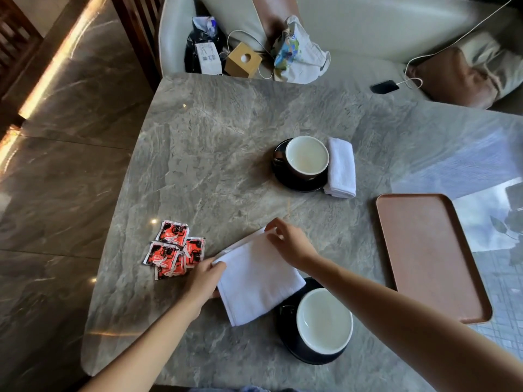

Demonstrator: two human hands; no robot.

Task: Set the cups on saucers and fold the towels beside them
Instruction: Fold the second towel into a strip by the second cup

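second towel fold in progress beside the near cup.

my left hand (202, 281) pinched the left corner of the white cloth towel (257, 275), thumb on top. my right hand (288, 241) pinched its far corner between thumb and fingertips, in my judgement to hold the doubled edges aligned for the next fold. the towel lay flat on the grey marble table (226, 137), one corner overlapping the round black saucer (285, 329) under the near dark cup with white interior (324, 321). the far setting appeared complete.
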